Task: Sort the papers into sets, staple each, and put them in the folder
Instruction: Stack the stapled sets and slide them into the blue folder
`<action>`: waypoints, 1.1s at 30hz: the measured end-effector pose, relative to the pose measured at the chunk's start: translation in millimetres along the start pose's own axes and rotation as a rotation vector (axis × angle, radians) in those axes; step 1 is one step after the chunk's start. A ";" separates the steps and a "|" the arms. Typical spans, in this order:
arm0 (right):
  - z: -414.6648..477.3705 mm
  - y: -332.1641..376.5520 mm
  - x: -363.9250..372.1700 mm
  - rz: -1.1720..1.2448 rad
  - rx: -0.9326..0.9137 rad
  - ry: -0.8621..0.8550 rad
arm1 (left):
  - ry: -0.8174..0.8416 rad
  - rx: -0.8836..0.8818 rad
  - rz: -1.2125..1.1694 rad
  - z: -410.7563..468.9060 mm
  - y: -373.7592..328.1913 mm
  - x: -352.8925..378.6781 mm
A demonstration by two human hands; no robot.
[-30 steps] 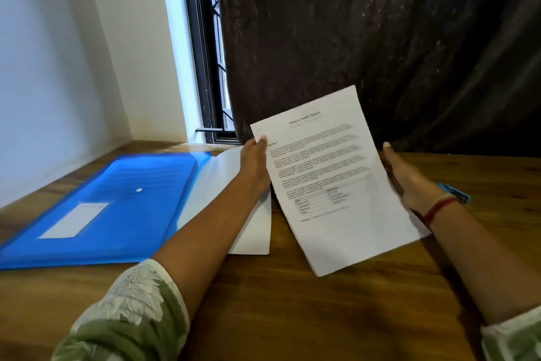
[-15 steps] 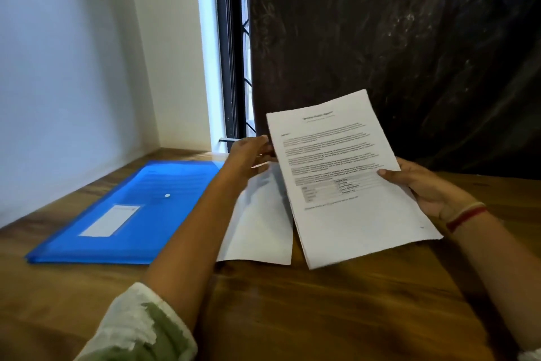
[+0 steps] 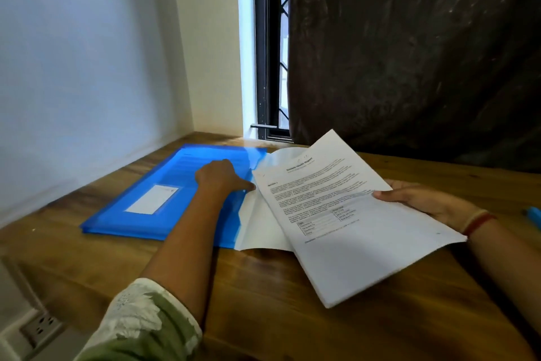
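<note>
While a dark curtain [image 3: 409, 53] hangs behind the wooden table [image 3: 292, 319], a blue folder [image 3: 131, 221] lies at its left, crossed by the left hand [image 3: 221, 177], thumb out, other fingers hidden. The right hand [image 3: 430, 202] pinches a tilted printed set [image 3: 366, 243], text-side up, overlapping 1 blank sheet [image 3: 257, 223].

Tilted printed set [image 3: 360, 223], flat blue folder [image 3: 140, 205]
My right hand [image 3: 433, 202] grips the set; a blank sheet [image 3: 257, 223] touches the folder.
</note>
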State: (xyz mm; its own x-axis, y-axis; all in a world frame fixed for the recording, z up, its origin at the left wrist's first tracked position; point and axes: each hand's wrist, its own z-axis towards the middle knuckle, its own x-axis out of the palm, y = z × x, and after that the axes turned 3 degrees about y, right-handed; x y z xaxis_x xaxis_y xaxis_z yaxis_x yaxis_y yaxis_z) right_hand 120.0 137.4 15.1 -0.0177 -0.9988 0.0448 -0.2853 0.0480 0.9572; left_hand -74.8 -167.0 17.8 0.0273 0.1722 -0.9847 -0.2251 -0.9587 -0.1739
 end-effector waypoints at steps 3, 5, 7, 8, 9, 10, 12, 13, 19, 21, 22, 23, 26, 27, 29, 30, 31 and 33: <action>0.0 -4.5 -6.5 -0.048 0.047 0.056 | 0.015 0.055 0.030 0.3 -2.1 -1.6; -4.6 -5.3 -11.0 -0.066 0.047 0.078 | 0.023 0.095 0.008 0.4 -4.3 -6.0; -11.5 -5.6 -12.1 -0.051 0.053 0.089 | 0.016 0.138 -0.047 0.9 -5.5 -10.7; -15.7 -6.0 -12.4 -0.035 0.057 0.084 | 0.020 0.159 -0.081 0.7 -5.9 -12.8; -19.1 -6.3 -12.0 -0.016 0.054 0.089 | 0.034 0.178 -0.126 0.6 -5.1 -13.9; -22.4 -6.2 -11.7 -0.005 0.055 0.094 | 0.053 0.195 -0.180 0.7 -4.7 -14.6; -26.4 -6.3 -9.4 -0.006 0.069 0.109 | 0.088 0.208 -0.272 1.0 -4.8 -15.3; -25.6 -6.6 -9.9 -0.001 0.081 0.110 | 0.100 0.211 -0.293 1.9 -4.8 -14.8; -23.7 0.7 -2.9 -0.025 0.122 0.070 | 0.065 0.240 -0.277 4.2 -4.8 -13.4; -27.2 4.9 -2.9 -0.045 0.127 0.050 | 0.056 0.247 -0.260 4.4 -4.7 -12.8; -29.2 7.4 -3.0 -0.062 0.127 0.044 | 0.053 0.251 -0.250 4.8 -4.7 -12.4; -29.9 9.9 -4.2 -0.075 0.119 0.039 | 0.050 0.257 -0.238 5.3 -5.1 -12.2; -25.5 19.2 -2.4 -0.169 0.065 0.028 | 0.046 0.268 -0.204 4.4 -7.4 -11.6; -22.4 22.8 -0.1 -0.197 0.046 0.020 | 0.039 0.270 -0.192 3.8 -9.0 -11.1; -14.6 27.6 4.9 -0.217 0.027 0.031 | 0.015 0.273 -0.169 1.3 -12.3 -11.1; -10.7 28.3 9.9 -0.213 0.022 0.032 | -0.004 0.276 -0.148 -0.3 -13.9 -11.0; -6.6 28.7 15.1 -0.208 0.018 0.023 | -0.031 0.282 -0.118 -2.2 -15.9 -11.0; 1.0 29.4 25.9 -0.220 0.014 -0.039 | -0.087 0.298 -0.062 -5.7 -20.3 -11.3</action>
State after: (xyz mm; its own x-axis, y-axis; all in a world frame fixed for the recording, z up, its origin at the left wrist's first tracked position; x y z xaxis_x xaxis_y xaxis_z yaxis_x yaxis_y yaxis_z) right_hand 110.3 113.0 44.1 0.0088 -0.9844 -0.1759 -0.2997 -0.1704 0.9387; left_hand -64.9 -150.8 32.3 -0.0301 0.2595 -0.9653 -0.5017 -0.8392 -0.2099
